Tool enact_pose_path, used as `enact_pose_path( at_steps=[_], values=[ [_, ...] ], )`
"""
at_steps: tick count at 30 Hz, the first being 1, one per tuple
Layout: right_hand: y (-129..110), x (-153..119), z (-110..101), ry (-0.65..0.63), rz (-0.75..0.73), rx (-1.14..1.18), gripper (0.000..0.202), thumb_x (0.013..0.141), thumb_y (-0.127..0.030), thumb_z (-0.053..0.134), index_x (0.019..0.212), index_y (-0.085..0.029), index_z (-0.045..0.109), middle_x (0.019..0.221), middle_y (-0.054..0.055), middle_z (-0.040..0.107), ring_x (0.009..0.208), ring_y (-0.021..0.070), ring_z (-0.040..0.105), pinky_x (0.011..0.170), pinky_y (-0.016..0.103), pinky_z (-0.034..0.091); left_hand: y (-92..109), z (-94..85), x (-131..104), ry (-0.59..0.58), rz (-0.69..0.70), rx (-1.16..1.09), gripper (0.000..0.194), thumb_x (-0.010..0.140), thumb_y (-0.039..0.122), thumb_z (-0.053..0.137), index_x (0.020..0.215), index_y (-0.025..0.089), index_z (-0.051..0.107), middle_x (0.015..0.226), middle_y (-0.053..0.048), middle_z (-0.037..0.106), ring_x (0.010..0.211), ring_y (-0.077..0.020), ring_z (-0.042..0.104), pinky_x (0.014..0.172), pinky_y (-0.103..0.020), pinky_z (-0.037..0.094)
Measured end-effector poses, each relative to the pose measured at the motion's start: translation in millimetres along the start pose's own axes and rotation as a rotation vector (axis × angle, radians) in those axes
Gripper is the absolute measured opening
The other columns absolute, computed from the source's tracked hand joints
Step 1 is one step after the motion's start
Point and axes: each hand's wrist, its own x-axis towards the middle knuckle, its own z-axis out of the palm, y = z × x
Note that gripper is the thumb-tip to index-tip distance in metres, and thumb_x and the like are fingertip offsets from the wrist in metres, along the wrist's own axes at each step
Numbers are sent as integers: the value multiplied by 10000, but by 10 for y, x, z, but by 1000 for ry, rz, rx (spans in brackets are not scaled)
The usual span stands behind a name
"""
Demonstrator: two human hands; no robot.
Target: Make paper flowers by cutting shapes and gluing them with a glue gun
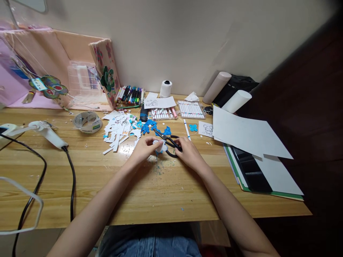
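Note:
My left hand [144,148] pinches a small pale cutout with rounded lobes [160,146], flower-like in outline. My right hand [189,151] is closed at the handles of black-handled scissors [171,142]. Their blades point up and to the left, away from me, just beyond the cutout. Past the blades lie crumpled bright blue scraps [148,126]. A blue flower-shaped cutout [193,127] rests beyond my right hand, beside a white marker with a blue end [187,129]. Fine blue bits dot the wood below my hands.
White paper scraps [118,128] and a tape roll [88,122] lie left. Behind are marker sets [191,109] and a thread spool [165,89]. White sheets [249,132] cover folders at right. A glue gun [49,134] with a black cord sits far left, near a pink box [72,44].

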Motion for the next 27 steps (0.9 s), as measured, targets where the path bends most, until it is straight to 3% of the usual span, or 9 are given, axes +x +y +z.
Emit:
enact_pose_path(
  at_steps=[6, 12, 14, 16, 19, 22, 27],
  values=[
    [-68, -19, -12, 19, 52, -33, 242, 676, -165, 555, 915, -153, 592, 917, 91, 603, 843, 222, 562, 738, 327, 429, 38, -17, -9, 56, 1, 25, 282, 621, 415, 683, 701, 147, 648, 619, -7, 590, 549, -113, 506, 510, -215, 398],
    [-27, 5, -87, 195, 257, 406, 172, 626, -136, 515, 775, -161, 599, 662, 8, 562, 603, 145, 519, 567, 262, 409, 76, -15, -27, 114, -29, -51, 258, 622, 412, 669, 659, 165, 603, 580, 21, 535, 526, -103, 470, 505, -213, 393],
    [-29, 8, -99, 234, 229, 508, 173, 632, -123, 506, 774, -158, 600, 684, 17, 575, 617, 142, 532, 590, 265, 428, 72, -7, -23, 121, -42, -75, 263, 620, 408, 675, 685, 164, 603, 592, 19, 535, 529, -101, 470, 504, -211, 401],
    [-47, -3, -82, 178, 166, 521, 157, 655, -145, 534, 798, -165, 595, 738, 34, 609, 659, 152, 562, 626, 277, 446, 54, -7, -11, 124, -57, -90, 288, 623, 418, 679, 725, 158, 606, 603, 15, 536, 530, -102, 475, 501, -214, 411],
    [-124, -45, -2, 29, 114, 397, 136, 710, -244, 576, 826, -173, 582, 781, 54, 628, 642, 161, 564, 605, 288, 443, 12, -26, 11, 118, -48, -108, 324, 630, 438, 687, 737, 148, 592, 608, 15, 525, 531, -96, 471, 506, -215, 421],
    [-262, -94, 89, -27, 58, 129, 172, 717, -304, 619, 813, -173, 566, 814, 79, 620, 679, 188, 555, 611, 297, 416, -27, -56, 25, 87, -12, -119, 338, 621, 443, 709, 680, 146, 561, 610, 16, 519, 548, -87, 477, 526, -204, 423],
    [-444, -123, 129, -82, 133, -160, 84, 724, -154, 547, 806, -162, 530, 816, 125, 622, 744, 236, 578, 626, 303, 383, -40, -71, 21, 82, -20, -125, 375, 607, 460, 722, 590, 148, 514, 572, 28, 487, 519, -80, 464, 521, -210, 423]
  ],
)
